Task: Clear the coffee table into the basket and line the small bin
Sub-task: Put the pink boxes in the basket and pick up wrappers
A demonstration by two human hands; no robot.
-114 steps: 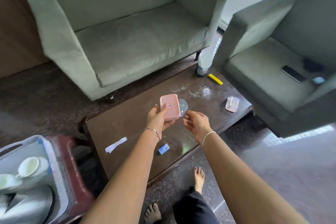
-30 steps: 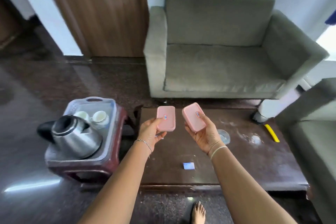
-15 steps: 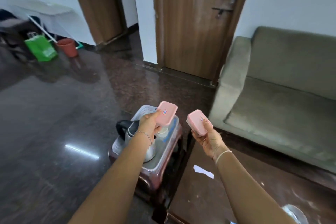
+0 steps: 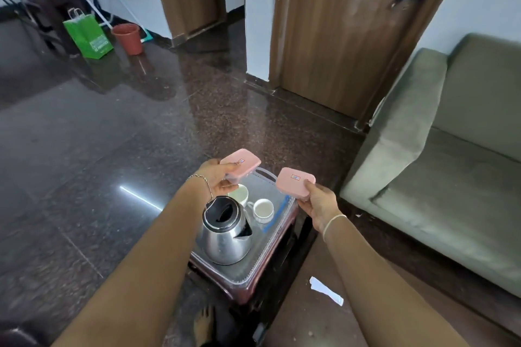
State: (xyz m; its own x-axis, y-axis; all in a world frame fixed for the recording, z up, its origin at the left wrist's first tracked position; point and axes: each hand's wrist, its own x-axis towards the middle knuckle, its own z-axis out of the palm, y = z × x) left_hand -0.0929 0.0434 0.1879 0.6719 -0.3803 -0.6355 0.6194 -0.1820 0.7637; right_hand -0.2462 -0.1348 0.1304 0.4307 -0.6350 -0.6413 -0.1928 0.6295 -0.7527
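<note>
My left hand [image 4: 217,177] grips a small pink lidded box [image 4: 241,163] above the far end of the clear plastic basket [image 4: 270,251]. My right hand [image 4: 318,203] grips a second pink box [image 4: 294,180] over the basket's right rim. The basket sits on a dark red stool and holds a steel kettle [image 4: 225,234] and two white cups [image 4: 263,210]. The brown coffee table [image 4: 307,318] lies at the lower right, with a torn white paper scrap [image 4: 327,290] on it. A small terracotta bin [image 4: 127,38] stands far off at the upper left.
A green paper bag [image 4: 87,34] stands beside the bin near a dark side table. A grey-green sofa [image 4: 451,163] fills the right side. Wooden doors [image 4: 338,25] are behind. Polished dark floor stretches to the left. My bare foot [image 4: 204,327] is below the stool.
Both hands have come lower over the basket, each still holding its pink box. My view has tipped down and closer, so the kettle and cups now show fully.
</note>
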